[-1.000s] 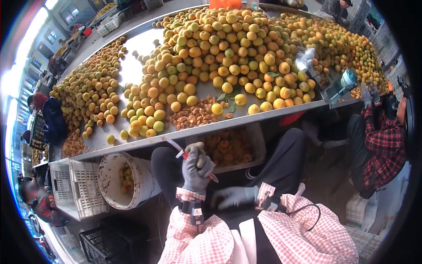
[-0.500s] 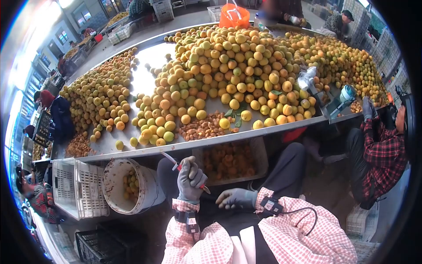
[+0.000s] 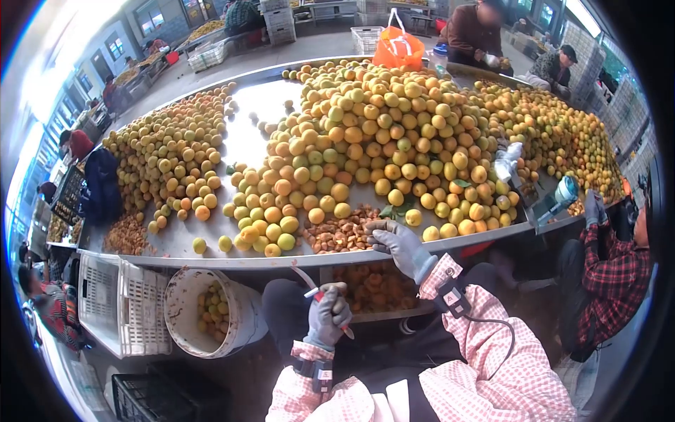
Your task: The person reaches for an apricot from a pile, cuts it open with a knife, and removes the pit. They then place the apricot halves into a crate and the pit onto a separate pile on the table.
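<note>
My left hand (image 3: 328, 318), in a grey glove, is wrapped round a curved tool with a red handle (image 3: 309, 285) below the table edge. My right hand (image 3: 399, 246), gloved too, reaches over the edge beside a pile of brown pits (image 3: 339, 231). Its fingers point left and lie close together; whether something small is between them is hidden. Behind the pits rises a large heap of yellow-orange fruit (image 3: 394, 119) on the metal table (image 3: 204, 261).
A white bucket (image 3: 238, 309) with fruit and white crates (image 3: 144, 302) stand at the lower left. Under the table edge is a bin of orange pieces (image 3: 376, 285). A person in a red checked shirt (image 3: 613, 261) sits at the right; others work around.
My right hand has moved up and forward from my lap to the pits at the table edge. My left hand has shifted slightly down and right, still holding the tool. The view has tilted up.
</note>
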Available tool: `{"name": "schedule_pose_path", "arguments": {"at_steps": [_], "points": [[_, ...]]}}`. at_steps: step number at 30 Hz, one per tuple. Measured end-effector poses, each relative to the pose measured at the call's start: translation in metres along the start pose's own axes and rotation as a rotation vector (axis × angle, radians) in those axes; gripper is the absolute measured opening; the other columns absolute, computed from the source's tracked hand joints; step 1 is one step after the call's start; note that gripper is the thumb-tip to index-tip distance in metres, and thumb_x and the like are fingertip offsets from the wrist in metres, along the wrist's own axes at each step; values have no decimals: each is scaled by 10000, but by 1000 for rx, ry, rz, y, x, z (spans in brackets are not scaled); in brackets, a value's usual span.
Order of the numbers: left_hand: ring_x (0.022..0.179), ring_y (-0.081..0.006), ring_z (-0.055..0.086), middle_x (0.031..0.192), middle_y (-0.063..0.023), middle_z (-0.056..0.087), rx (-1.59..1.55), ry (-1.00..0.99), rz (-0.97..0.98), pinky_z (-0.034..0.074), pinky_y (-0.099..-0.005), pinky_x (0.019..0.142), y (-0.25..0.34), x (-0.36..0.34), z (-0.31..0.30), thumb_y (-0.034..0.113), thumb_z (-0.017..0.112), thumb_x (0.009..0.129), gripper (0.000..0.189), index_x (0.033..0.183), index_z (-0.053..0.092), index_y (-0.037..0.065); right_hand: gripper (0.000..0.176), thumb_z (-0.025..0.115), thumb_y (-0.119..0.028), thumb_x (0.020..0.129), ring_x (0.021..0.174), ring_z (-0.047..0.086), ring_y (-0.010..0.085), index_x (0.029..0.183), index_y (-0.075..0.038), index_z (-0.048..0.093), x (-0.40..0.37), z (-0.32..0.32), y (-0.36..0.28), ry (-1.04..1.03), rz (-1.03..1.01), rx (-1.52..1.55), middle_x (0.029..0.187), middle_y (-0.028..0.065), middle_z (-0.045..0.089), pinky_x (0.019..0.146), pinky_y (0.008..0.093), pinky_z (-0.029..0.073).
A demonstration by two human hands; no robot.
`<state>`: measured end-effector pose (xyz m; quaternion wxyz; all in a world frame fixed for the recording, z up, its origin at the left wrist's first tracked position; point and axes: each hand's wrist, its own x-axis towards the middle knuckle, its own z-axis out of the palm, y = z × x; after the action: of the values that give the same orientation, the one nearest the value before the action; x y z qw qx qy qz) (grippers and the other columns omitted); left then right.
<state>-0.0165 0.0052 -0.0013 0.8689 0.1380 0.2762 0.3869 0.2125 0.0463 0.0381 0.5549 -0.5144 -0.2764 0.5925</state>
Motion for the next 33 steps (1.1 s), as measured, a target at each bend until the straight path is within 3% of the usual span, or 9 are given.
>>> {"name": "schedule_pose_path", "arguments": {"at_steps": [6,8,10,12,20,25,27,30,33], "points": [[425,-65,320,590,16,400,165,61,-68,301,-220,390,-2,9,9,204,546,982,176,1056,589,51,351,577,-79,919,855,602,96,1268,-47,553,94,14,0,-70,-156,-521,1074,34,644,720,263,515],[433,-62,338,600,20,414,153,42,-58,308,-214,389,-3,13,4,196,547,981,182,1068,589,41,475,537,-44,860,966,624,166,1328,-123,531,111,33,-22,-60,-66,-807,1213,77,620,836,300,512],[436,-62,359,607,22,427,225,57,-84,308,-210,385,0,11,6,193,541,984,189,1073,592,34,523,535,-88,835,1113,577,261,1352,-163,512,146,28,-6,-55,-633,-1411,1320,73,556,959,361,465],[441,-59,372,611,24,434,229,74,-95,310,-207,381,3,11,6,193,540,984,191,1075,598,35,534,614,-108,818,1099,567,319,1337,-183,512,165,31,-2,-99,-462,-1606,1336,76,520,946,407,468],[432,-52,378,614,29,449,358,144,-115,305,-202,363,5,13,9,200,558,975,192,1079,608,47,445,678,-184,798,1077,582,324,1210,-128,520,148,3,-33,-132,-242,-1648,1234,128,547,920,417,466],[428,-51,369,609,34,444,372,97,-135,298,-201,366,-5,14,13,199,572,968,184,1065,616,49,499,749,-149,755,1068,588,321,1196,-77,528,111,-24,-14,10,-382,-1394,1186,131,586,935,396,459],[428,-49,365,608,35,444,401,96,-139,291,-201,367,-10,14,16,197,576,967,179,1059,620,50,582,751,-80,778,1076,592,237,1304,-69,500,96,-32,-1,26,-611,-705,1219,87,591,966,337,450],[428,-46,357,614,35,450,407,81,-150,279,-202,370,-15,15,15,191,582,964,167,1044,630,52,620,722,-17,817,1051,577,133,1375,-66,457,60,-42,-2,-95,-257,-212,1222,46,573,930,262,469],[438,-45,357,626,33,457,422,68,-122,278,-200,372,-23,18,16,189,585,962,161,1038,634,56,559,730,-132,833,1035,589,164,1333,-66,489,37,-52,-2,-7,-244,-515,1161,73,597,908,277,482]]}}
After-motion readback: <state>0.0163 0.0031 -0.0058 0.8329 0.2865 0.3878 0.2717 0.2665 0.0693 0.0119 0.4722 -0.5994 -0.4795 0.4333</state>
